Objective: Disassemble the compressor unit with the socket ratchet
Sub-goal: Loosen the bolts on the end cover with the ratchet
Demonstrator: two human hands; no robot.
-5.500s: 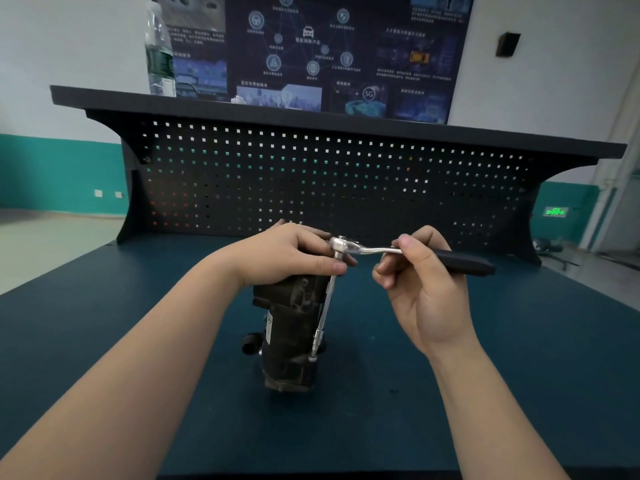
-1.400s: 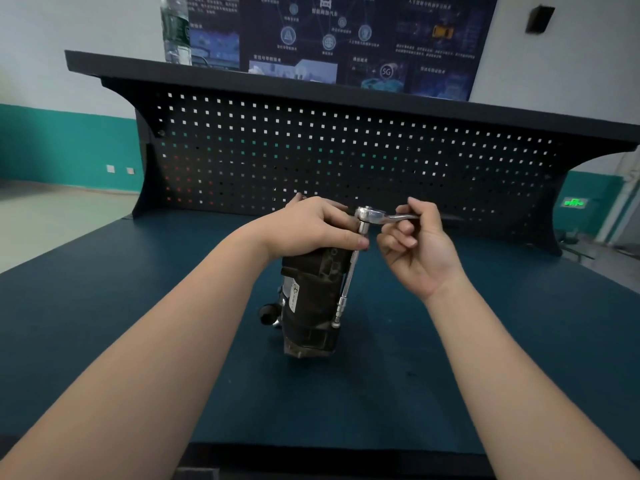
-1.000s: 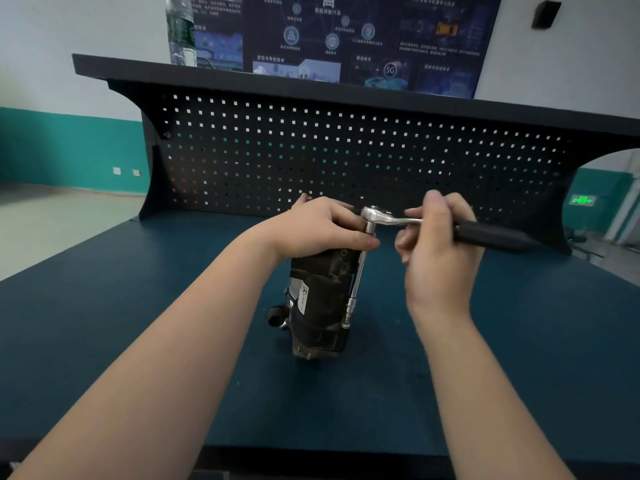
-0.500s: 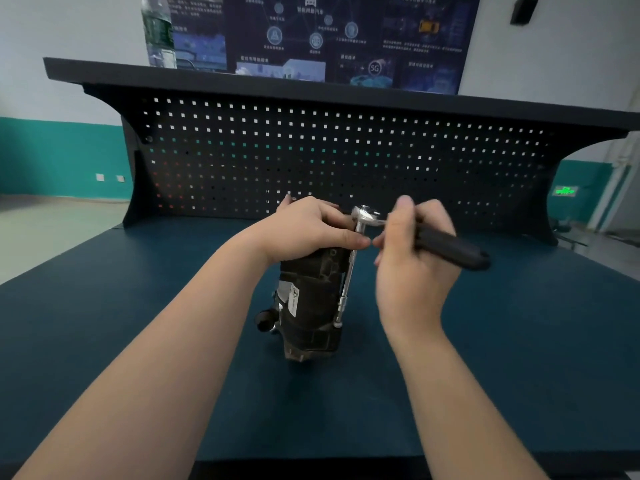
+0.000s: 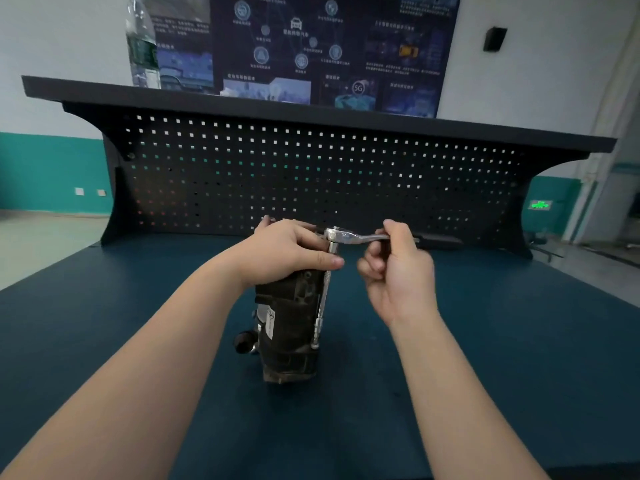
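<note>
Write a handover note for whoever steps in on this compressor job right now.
Left hand: grips the top of the compressor unit, which stands upright on the blue bench top, thumb against the extension bar.
Right hand: holds the socket ratchet by its handle, which points right.
Extension bar runs down the unit's right side to a fastener low on the body.
Done: tool seated. No loosened bolts or removed parts are visible.
Left: keep ratcheting that fastener out, then the rest of the disassembly.
</note>
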